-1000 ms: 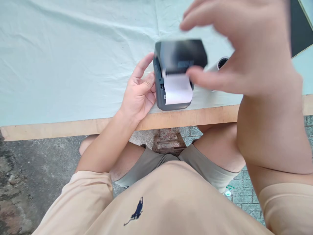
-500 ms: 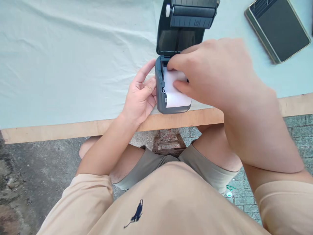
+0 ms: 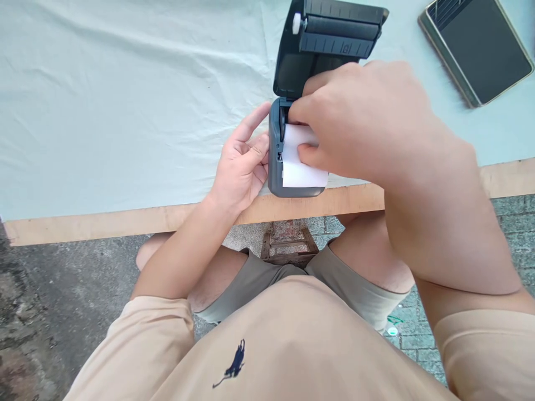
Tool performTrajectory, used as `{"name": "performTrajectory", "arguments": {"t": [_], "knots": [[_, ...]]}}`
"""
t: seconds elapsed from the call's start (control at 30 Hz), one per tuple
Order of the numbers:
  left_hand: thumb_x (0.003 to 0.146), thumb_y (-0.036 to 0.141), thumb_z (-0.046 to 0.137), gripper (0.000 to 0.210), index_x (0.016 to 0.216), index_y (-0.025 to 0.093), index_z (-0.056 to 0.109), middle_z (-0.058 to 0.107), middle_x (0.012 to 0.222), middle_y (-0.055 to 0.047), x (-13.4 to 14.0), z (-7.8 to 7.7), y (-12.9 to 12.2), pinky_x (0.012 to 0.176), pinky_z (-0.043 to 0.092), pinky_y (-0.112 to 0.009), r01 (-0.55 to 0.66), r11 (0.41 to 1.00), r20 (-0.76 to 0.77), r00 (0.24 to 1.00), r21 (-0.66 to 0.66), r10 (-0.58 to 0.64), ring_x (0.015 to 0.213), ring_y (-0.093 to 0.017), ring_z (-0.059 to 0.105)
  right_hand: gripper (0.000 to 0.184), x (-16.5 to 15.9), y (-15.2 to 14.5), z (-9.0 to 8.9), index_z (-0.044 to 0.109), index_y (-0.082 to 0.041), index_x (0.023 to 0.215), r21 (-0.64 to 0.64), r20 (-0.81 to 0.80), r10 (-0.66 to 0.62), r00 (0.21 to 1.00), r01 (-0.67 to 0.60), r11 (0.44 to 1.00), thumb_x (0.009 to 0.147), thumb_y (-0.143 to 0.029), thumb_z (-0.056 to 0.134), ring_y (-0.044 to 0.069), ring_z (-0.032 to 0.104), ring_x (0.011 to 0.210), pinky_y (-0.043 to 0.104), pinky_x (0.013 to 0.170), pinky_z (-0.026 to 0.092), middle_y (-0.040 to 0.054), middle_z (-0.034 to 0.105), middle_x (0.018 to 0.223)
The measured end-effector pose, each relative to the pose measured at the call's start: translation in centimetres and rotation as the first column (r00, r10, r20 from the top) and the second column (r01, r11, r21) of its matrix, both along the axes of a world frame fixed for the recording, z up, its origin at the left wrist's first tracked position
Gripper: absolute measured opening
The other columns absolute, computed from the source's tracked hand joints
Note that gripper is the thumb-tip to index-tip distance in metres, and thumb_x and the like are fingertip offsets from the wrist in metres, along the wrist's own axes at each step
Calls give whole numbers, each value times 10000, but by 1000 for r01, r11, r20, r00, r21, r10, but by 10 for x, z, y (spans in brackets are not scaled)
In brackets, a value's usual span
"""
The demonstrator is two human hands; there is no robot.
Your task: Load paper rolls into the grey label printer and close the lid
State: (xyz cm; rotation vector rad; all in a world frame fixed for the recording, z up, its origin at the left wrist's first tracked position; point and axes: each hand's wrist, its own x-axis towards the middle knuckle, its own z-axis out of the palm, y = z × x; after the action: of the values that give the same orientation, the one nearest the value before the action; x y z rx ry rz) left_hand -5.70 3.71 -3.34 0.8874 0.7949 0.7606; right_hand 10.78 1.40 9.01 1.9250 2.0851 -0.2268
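A dark grey portable label printer (image 3: 275, 167) lies near the table's front edge with its lid (image 3: 288, 67) raised. A black roller with a white gear at one end shows on the lid's inner side. White roll paper (image 3: 301, 167) sits in the printer's bay, its loose end hanging over the front. My left hand (image 3: 246, 159) grips the printer's left side, thumb against the casing. My right hand (image 3: 346, 117) reaches in from the right, fingers closed on the paper roll. This hand hides the printer's right side and part of the roll.
A phone-like device with a dark screen (image 3: 480, 53) lies at the back right. Pale cloth (image 3: 125, 111) covers the table, with a bare wooden edge (image 3: 104, 223) in front. Below are my legs, a small wooden stool (image 3: 288, 257) and paved ground.
The printer has shifted slightly right, its lid leaning further right. My right fingers have moved a little within the bay, and the paper's loose end now lies straighter. My left hand keeps its hold.
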Motion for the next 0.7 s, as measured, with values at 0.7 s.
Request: {"name": "performTrajectory", "arguments": {"t": [0.7], "knots": [[923, 451, 752, 502, 1388, 325, 610, 786, 1137, -10, 1, -1, 0, 1022, 646, -397, -4, 1000, 45, 999, 18, 3, 1301, -276, 736, 144, 19, -14, 18, 622, -226, 838, 129, -219, -8, 976, 37, 991, 731, -315, 658, 266, 653, 875, 405, 745, 425, 72, 682, 924]]}}
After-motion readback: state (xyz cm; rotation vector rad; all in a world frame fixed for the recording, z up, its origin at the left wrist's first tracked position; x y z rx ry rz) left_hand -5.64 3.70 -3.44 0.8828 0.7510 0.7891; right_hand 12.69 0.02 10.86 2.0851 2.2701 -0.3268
